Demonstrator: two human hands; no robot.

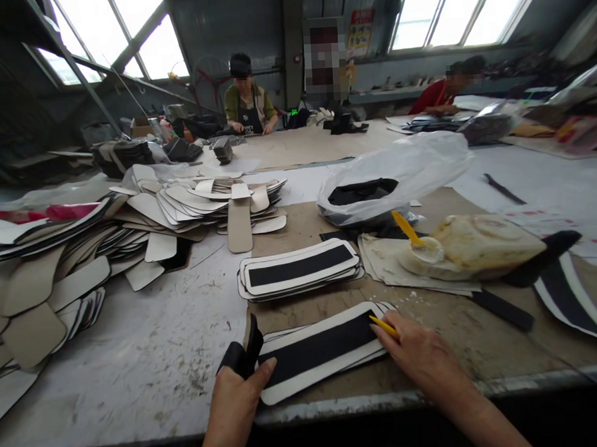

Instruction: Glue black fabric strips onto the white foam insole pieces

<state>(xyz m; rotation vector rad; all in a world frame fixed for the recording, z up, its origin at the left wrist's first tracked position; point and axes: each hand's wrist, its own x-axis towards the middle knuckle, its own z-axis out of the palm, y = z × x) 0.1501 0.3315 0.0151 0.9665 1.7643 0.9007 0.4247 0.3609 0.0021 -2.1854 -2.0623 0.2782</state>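
My left hand (236,397) grips a bundle of black strips (245,353) and its thumb rests on the near end of a white piece with a black strip (318,349), which lies on a small stack at the table's front edge. My right hand (420,354) holds a yellow tool (384,326) and presses on the far right end of that same piece. Behind it sits a second stack of white pieces with black strips (298,269).
A glue-crusted pot with a yellow brush (420,244) stands to the right on stained papers. A clear plastic bag (396,175) holds black material. Several beige and white cut pieces (143,218) pile up at the left. Two people (248,99) work at the far side.
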